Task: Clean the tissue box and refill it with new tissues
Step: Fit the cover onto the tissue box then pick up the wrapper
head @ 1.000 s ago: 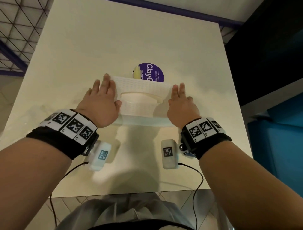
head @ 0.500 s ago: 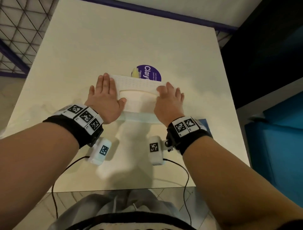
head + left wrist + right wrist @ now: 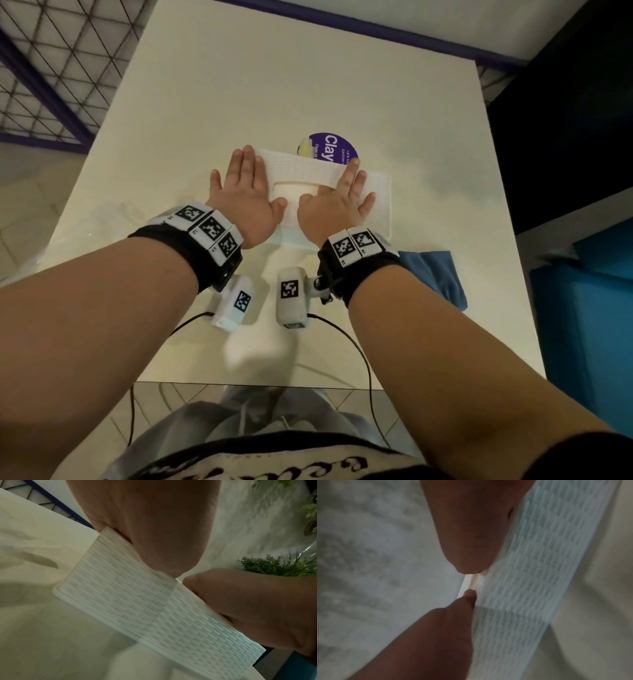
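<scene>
A white tissue box (image 3: 378,195) with a ribbed, woven-look surface lies on the cream table (image 3: 274,85). White tissue (image 3: 294,190) shows in its top slot. My left hand (image 3: 245,192) lies flat, fingers straight, against the box's left end. My right hand (image 3: 337,202) rests flat on the lid, over the right part of the slot, fingers pointing away from me. The left wrist view shows the box's ribbed side (image 3: 137,608) under my left hand (image 3: 154,527). The right wrist view is blurred, with the box's side (image 3: 539,574) beside my right hand (image 3: 471,534).
A folded blue cloth (image 3: 435,274) lies on the table just right of my right wrist. A round purple sticker (image 3: 334,149) and a small yellow thing (image 3: 306,148) sit behind the box. The table's right edge borders a dark gap. Green plants (image 3: 274,566) stand beyond.
My right hand has slid left across the lid, from the box's right end to over the slot. The left hand has stayed at the left end.
</scene>
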`<state>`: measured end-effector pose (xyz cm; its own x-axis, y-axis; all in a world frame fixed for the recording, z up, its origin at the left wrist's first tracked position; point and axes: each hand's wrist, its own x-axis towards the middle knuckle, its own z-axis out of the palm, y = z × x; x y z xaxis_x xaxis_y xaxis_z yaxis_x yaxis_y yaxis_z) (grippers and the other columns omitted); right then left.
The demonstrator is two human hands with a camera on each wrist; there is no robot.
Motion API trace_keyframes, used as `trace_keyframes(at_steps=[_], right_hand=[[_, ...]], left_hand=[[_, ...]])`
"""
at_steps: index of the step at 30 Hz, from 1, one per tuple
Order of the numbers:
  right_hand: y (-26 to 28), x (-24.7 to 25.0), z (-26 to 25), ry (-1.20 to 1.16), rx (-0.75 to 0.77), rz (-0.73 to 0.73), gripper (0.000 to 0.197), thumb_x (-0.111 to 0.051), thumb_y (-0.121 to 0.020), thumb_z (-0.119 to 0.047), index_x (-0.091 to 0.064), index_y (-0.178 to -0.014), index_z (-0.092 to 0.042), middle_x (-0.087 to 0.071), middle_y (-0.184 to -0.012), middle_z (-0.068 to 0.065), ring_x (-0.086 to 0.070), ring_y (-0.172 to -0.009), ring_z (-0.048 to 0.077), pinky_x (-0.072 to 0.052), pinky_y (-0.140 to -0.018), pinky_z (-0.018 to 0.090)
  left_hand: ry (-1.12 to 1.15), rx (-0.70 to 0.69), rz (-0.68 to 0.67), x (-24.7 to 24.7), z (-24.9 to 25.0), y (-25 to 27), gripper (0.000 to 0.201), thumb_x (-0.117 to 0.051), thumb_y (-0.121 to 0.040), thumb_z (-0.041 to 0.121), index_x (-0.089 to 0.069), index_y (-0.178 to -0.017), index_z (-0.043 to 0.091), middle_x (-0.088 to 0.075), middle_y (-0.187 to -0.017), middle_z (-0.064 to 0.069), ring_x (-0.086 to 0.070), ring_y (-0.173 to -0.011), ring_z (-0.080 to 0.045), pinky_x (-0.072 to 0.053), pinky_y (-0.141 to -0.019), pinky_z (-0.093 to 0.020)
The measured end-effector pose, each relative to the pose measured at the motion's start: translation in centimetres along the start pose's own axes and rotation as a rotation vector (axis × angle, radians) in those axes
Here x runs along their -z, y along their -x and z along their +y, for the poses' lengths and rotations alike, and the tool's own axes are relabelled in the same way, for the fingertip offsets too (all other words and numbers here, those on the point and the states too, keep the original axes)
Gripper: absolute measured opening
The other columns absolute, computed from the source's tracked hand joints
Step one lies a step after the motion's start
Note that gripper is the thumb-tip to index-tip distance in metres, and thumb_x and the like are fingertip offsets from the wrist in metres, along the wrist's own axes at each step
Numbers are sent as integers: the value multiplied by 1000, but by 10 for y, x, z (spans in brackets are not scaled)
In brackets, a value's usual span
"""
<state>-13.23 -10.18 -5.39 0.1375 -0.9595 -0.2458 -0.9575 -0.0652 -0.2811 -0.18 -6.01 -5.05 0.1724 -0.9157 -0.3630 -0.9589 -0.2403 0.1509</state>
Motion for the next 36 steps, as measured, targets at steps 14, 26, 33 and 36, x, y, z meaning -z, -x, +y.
trace_keyframes(at_steps=[14,26,33,36], right_hand=[[1,10,5,-115,25,-38,36,-36,-97,-41,-63,-118,-28,-6,-162,4,6,-150,26,7,-117,54],[5,34,18,-778,-145,209,36,-41,-100,-31,-54,-132,-21,-55,-138,-1,-51,-127,17,-36,-107,26],[38,23,53,-102,-74,-111,61,-31,-96,-13,-6,-151,-7,5,-161,12,7,-149,28,-1,-122,44],[21,26,44,-35,-93,-124,67,-33,-93,-12,0,-151,-5,10,-161,13,12,-148,29,4,-120,46]], left_hand=[[2,-11,51,-6,-2,-2,76,-14,-97,51,11,-150,4,20,-160,-12,19,-147,-25,-3,-118,-57],[93,-59,71,0,-8,3,81,-22,-96,55,11,-151,5,19,-160,-11,18,-147,-24,1,-118,-56],[39,-97,178,8,-25,38,78,-48,-75,56,-30,-147,28,-21,-158,0,-23,-140,-25,-20,-105,-47],[-55,-89,173,15,-21,27,61,-45,-89,45,-32,-146,28,-26,-157,1,-28,-139,-25,-23,-105,-50]])
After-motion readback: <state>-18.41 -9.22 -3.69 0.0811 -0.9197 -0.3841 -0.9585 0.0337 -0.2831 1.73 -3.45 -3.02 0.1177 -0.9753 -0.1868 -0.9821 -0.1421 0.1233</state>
